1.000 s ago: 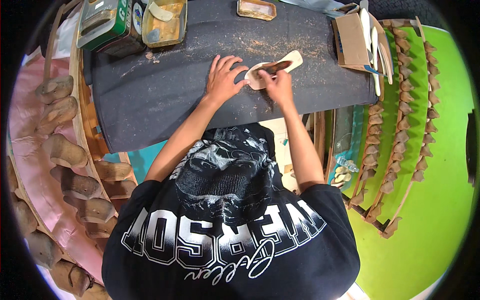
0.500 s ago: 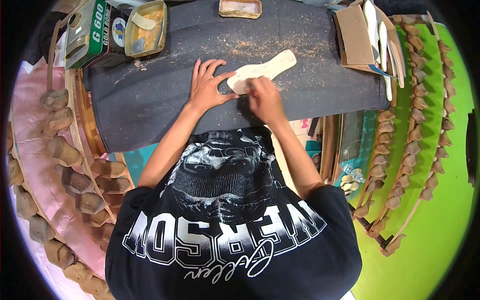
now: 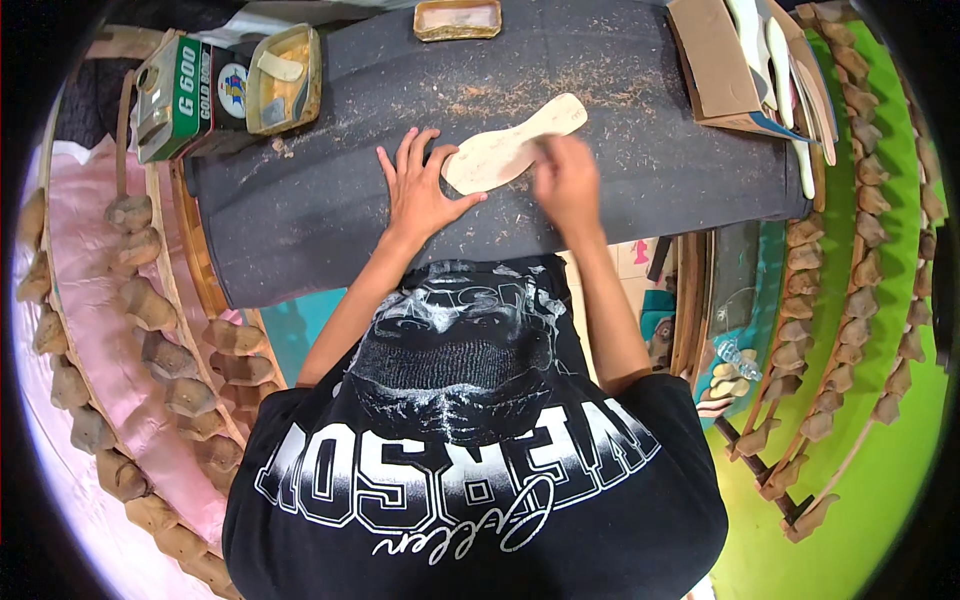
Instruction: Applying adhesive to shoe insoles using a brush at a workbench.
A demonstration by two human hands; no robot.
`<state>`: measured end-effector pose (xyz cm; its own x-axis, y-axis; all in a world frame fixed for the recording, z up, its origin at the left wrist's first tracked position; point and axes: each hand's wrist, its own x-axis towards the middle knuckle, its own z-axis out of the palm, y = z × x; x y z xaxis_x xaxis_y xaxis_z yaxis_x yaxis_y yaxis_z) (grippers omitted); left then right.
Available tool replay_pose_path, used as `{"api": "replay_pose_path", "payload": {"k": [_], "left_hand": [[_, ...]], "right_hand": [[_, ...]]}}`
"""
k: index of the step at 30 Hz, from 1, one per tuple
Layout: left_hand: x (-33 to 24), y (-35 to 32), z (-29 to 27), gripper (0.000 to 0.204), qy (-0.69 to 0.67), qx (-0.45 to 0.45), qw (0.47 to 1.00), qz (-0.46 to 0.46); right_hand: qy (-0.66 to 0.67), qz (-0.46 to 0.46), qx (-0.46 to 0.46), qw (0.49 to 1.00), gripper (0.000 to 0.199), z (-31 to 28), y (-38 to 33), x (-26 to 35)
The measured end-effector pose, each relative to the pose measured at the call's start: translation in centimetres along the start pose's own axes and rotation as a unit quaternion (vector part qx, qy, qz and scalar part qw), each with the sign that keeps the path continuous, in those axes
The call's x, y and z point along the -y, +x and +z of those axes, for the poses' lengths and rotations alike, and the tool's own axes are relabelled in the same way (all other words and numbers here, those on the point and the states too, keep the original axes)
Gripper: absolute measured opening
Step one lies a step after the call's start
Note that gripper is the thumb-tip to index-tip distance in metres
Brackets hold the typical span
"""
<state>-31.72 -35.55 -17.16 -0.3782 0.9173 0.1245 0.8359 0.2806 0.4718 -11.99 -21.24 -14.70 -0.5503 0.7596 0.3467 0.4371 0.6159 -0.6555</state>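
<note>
A cream shoe insole lies slantwise on the dark cloth, its narrow end pointing to the upper right. My left hand holds its broad left end between thumb and forefinger, with the other fingers spread on the cloth. Over the middle of the insole, against its lower right edge, my right hand is curled closed. Motion blurs its fingertips, and whatever they hold is hidden.
Reddish-brown crumbs litter the dark cloth. At the back left stand a green metal can and a yellowish tub. A carton of insole-like pieces is at right. Racks of wooden shoe lasts flank the table.
My right hand has moved to the right along the insole, from its broad part toward the narrow end. My left hand stays at the broad end. The whole view has shifted slightly.
</note>
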Motion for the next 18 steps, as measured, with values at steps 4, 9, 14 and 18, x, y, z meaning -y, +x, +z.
{"api": "replay_pose_path", "payload": {"k": [4,9,14,18], "left_hand": [[0.7,0.5,0.5,0.090,0.015,0.008,0.999,0.033],[0.9,1.0,0.3,0.093,0.013,0.024,0.998,0.057],[1.1,1.0,0.4,0.095,0.030,0.015,0.996,0.085],[1.5,0.8,0.9,0.100,0.038,0.001,0.995,0.093]], "right_hand": [[0.103,-0.025,0.114,0.988,0.020,1.6,-2.5,4.4],[0.134,0.125,0.064,0.981,0.023,0.8,-0.6,-1.8],[0.031,0.158,-0.076,0.984,0.015,-3.1,4.4,-6.7],[-0.196,-0.024,0.052,0.979,0.035,-1.4,2.8,-3.0]]}}
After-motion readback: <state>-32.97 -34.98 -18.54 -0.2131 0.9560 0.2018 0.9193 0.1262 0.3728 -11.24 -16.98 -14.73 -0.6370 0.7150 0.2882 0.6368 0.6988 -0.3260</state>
